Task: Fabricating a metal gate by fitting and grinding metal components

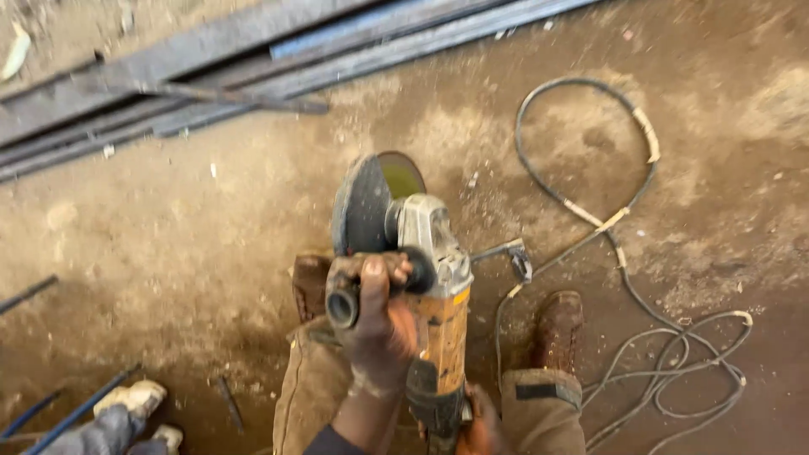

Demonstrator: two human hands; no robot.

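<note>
I hold an angle grinder with a yellow body and grey head above the dirt floor, its dark guard and disc pointing away from me. My left hand grips the black side handle. Low in the view, my right hand wraps the grinder's rear body and is partly cut off by the frame edge. My brown boots and tan trouser legs show beneath the tool.
Long steel bars lie across the top. A taped black cable loops over the ground at right. A small metal spanner lies beside the grinder. Another person's shoe and thin rods sit at bottom left.
</note>
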